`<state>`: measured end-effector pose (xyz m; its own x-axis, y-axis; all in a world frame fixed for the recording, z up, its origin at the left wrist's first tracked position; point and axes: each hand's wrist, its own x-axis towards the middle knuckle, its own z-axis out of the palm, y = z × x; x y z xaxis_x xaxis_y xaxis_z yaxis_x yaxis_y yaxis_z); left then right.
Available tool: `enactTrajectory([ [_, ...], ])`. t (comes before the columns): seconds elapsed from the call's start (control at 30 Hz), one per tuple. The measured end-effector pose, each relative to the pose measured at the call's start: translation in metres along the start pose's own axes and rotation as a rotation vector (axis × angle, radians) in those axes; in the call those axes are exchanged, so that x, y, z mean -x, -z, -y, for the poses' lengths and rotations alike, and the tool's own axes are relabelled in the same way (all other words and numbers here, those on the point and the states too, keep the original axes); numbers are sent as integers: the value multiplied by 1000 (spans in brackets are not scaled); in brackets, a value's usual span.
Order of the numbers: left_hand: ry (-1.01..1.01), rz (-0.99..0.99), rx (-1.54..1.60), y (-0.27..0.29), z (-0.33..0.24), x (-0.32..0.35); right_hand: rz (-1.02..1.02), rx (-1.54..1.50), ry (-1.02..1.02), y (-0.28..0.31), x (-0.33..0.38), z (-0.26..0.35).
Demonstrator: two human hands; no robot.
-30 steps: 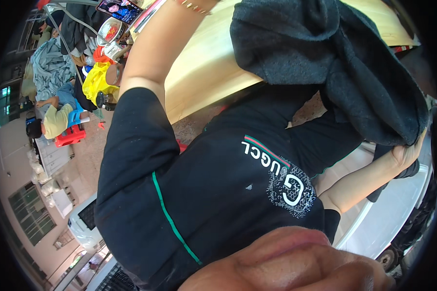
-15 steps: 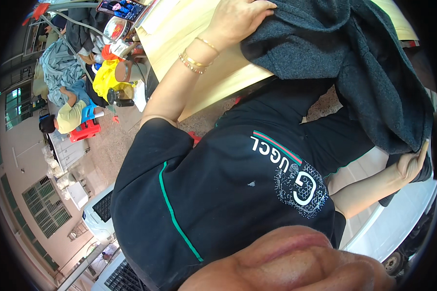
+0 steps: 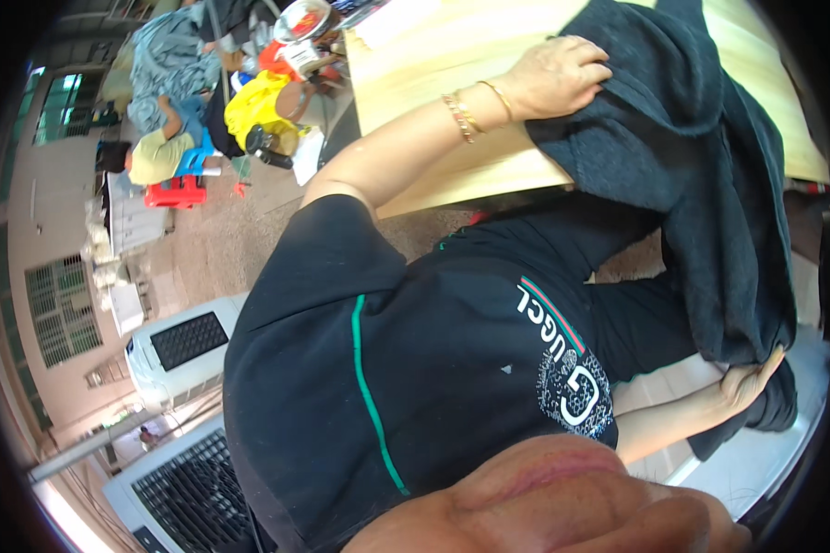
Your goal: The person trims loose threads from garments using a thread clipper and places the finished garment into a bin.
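A large piece of dark grey, woolly-looking fabric lies on a pale wooden table and drapes over its near edge towards my lap. My left hand, with bracelets at the wrist, rests at the fabric's left side. Its fingers are bent and closed on the cloth. Down at the right, my right hand touches the low end of the hanging fabric with its visible fingers stretched out; part of that hand is hidden. A darker piece of cloth is beside it.
Left of the table are a yellow cloth, a dark jar-like object and a round clear container. Farther left, a person sits near a red stool and a blue-grey cloth pile. White grilled machines stand behind.
The view has turned, so the surroundings sit farther right. My left hand has gone from a fingertip pinch to lying lower over the fabric. My right hand remains at its hanging end.
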<state>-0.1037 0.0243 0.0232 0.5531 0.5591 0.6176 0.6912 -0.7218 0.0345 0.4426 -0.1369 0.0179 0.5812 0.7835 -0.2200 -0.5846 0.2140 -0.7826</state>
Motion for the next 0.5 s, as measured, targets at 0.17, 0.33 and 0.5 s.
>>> enactTrajectory([
  [0.17, 130, 32, 119, 9, 8, 1, 36, 72, 29, -2, -2, -10],
  [0.33, 362, -59, 376, 26, 26, -31, 23, 138, 87, -11, 9, -13],
  [0.5, 379, -206, 764, 89, 62, -113, -46, 199, 162, -14, 9, -12],
])
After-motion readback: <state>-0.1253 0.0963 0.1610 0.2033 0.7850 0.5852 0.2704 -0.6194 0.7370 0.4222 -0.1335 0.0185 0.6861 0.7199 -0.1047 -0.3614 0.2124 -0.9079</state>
